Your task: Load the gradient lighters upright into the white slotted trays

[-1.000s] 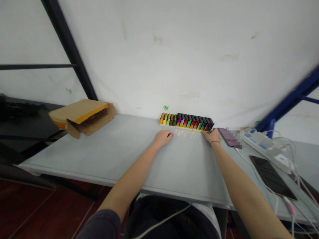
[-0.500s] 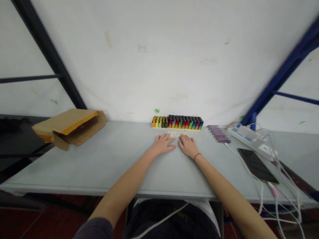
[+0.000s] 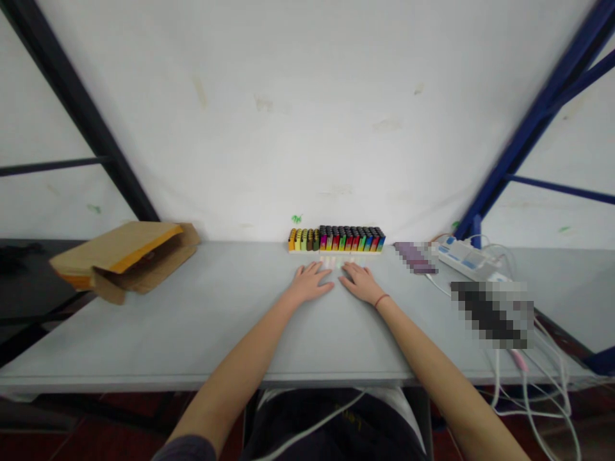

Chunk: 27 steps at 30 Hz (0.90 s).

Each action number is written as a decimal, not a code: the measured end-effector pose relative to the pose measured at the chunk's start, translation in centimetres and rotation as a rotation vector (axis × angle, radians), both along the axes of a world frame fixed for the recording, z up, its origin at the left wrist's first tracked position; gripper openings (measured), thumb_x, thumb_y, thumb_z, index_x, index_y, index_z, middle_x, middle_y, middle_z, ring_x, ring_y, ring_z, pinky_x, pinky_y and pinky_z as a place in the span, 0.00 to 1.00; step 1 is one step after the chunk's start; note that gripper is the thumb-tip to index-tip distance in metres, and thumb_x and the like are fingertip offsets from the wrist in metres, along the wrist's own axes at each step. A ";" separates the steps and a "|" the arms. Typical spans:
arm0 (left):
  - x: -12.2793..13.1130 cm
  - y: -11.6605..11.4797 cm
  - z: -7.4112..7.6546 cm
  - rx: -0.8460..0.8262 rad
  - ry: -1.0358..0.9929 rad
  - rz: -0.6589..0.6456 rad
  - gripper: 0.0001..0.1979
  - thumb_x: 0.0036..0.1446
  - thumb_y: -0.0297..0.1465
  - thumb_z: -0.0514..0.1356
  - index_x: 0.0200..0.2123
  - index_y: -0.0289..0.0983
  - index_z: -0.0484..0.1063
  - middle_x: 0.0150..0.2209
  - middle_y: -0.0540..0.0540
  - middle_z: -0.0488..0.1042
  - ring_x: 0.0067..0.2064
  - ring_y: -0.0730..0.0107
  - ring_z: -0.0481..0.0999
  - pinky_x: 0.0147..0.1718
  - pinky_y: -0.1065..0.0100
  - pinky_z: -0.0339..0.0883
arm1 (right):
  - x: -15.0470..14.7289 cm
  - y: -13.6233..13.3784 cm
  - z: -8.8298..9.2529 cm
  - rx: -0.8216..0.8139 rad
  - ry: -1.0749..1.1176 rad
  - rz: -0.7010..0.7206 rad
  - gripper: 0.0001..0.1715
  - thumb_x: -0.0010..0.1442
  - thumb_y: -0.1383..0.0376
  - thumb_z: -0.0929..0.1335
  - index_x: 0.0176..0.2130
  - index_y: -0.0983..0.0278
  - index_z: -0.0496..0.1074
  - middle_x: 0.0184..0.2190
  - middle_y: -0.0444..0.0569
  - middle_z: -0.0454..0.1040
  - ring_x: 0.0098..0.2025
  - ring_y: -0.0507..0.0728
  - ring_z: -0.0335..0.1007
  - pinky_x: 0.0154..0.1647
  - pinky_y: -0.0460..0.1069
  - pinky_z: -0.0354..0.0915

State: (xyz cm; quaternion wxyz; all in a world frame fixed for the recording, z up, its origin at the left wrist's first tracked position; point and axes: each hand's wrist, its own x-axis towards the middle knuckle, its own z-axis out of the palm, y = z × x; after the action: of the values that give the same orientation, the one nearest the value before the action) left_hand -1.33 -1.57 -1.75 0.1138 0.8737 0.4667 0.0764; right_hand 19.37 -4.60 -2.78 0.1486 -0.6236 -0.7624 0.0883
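A row of many coloured lighters [image 3: 336, 239] stands upright against the white wall at the back of the grey table [image 3: 202, 320]. My left hand [image 3: 311, 282] lies flat on the table just in front of the row, fingers stretched out and holding nothing. My right hand [image 3: 359, 283] rests flat beside it, also open, with a red band on the wrist. The two hands are close together, a short way short of the lighters.
An open cardboard box [image 3: 120, 258] lies on its side at the table's left end. To the right lie a purple phone [image 3: 416, 257], a white power strip [image 3: 468, 257], another blurred device [image 3: 492, 314] and several trailing cables [image 3: 528, 390]. Dark and blue frame bars flank the wall.
Both hands drew back from the ends of the lighter row and came together flat on the table in front of it. The view shifted slightly.
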 end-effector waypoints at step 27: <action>0.1 -0.4 0.4 -0.037 0.045 -0.001 0.32 0.66 0.51 0.47 0.68 0.44 0.59 0.73 0.39 0.48 0.73 0.53 0.46 0.68 0.46 0.39 | 1.8 1.1 -1.4 0.186 0.125 0.036 0.18 0.64 0.57 0.67 0.51 0.61 0.76 0.60 0.56 0.73 0.62 0.66 0.68 0.63 0.65 0.61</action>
State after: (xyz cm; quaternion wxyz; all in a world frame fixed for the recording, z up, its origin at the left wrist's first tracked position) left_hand -1.28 -1.93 -1.32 0.1193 0.8733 0.4698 0.0482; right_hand 21.22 -3.46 -4.15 0.2513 -0.5866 -0.7677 0.0583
